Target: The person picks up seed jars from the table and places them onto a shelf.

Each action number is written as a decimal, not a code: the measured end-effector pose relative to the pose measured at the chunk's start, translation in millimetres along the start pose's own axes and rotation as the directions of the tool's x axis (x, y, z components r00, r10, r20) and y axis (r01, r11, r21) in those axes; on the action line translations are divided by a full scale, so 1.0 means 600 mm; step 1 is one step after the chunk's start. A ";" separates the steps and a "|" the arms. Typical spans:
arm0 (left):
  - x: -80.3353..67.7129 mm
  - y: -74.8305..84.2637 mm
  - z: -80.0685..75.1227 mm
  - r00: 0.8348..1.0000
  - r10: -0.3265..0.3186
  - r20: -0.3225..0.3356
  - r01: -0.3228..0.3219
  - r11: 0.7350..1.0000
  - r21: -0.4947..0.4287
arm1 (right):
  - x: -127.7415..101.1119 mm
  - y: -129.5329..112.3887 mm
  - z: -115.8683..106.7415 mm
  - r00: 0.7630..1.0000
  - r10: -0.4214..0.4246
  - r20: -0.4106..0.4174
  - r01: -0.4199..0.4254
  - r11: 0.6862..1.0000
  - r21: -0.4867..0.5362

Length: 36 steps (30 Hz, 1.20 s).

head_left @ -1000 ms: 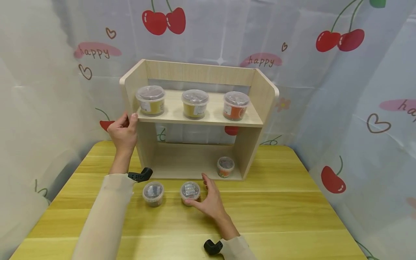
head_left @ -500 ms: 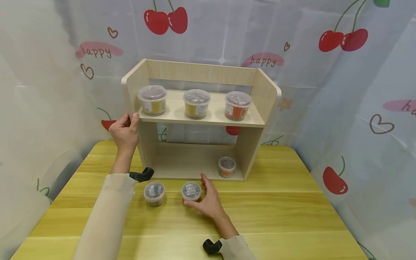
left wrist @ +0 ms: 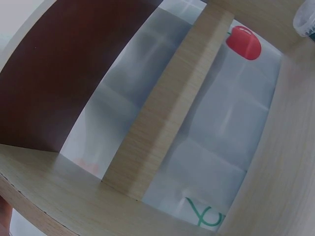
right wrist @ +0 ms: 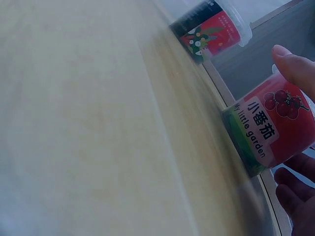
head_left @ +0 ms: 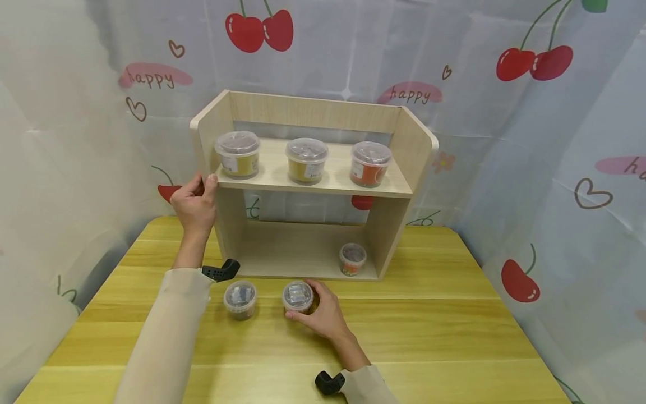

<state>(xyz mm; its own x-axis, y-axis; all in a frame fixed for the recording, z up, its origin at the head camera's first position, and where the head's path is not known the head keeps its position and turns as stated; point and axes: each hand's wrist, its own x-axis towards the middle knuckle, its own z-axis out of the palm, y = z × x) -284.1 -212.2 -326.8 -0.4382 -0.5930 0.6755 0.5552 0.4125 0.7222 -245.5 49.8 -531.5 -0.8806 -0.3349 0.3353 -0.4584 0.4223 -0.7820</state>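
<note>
In the head view, my left hand grips the left side panel of a small two-tier wooden shelf, thumb at its front edge. My right hand holds a small clear-lidded plastic cup on the table, thumb on its near side and fingers around the right and far side. Its red label with tomatoes and "My little garden" shows in the right wrist view, where the cup sits between thumb and fingers. A second lidded cup stands to its left.
On the upper tier stand three larger lidded tubs, two yellow and one orange. Another small cup occupies the lower tier's right end. The yellow wooden table lies underneath, with a printed curtain behind.
The right hand's fingers have closed in around the small cup, having been spread beside it. The left hand keeps its grip on the shelf. The head view has shifted slightly.
</note>
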 end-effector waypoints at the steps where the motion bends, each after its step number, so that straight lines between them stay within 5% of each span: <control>1: 0.000 0.001 0.000 1.000 0.001 0.000 -0.001 1.000 0.000 | 0.000 0.000 0.000 1.000 -0.001 0.004 0.001 1.000 0.001; 19: -0.001 0.005 0.005 1.000 0.001 -0.007 -0.001 1.000 0.016 | 0.003 -0.008 -0.009 0.999 0.028 0.043 -0.029 1.000 0.007; 28: 0.013 -0.059 0.006 1.000 0.008 -0.010 -0.008 1.000 0.021 | 0.009 -0.012 -0.017 0.999 0.031 0.033 -0.031 1.000 0.004; 36: 0.014 -0.065 0.003 1.000 -0.002 0.008 0.002 1.000 0.002 | 0.016 -0.016 -0.025 0.999 0.034 0.001 -0.034 0.999 0.028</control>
<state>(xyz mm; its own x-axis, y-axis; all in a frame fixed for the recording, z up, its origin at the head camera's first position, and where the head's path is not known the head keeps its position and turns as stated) -310.5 -232.1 -349.2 -0.4453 -0.5882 0.6751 0.5525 0.4129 0.7241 -251.1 55.3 -512.9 -0.8956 -0.3215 0.3075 -0.4243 0.4095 -0.8076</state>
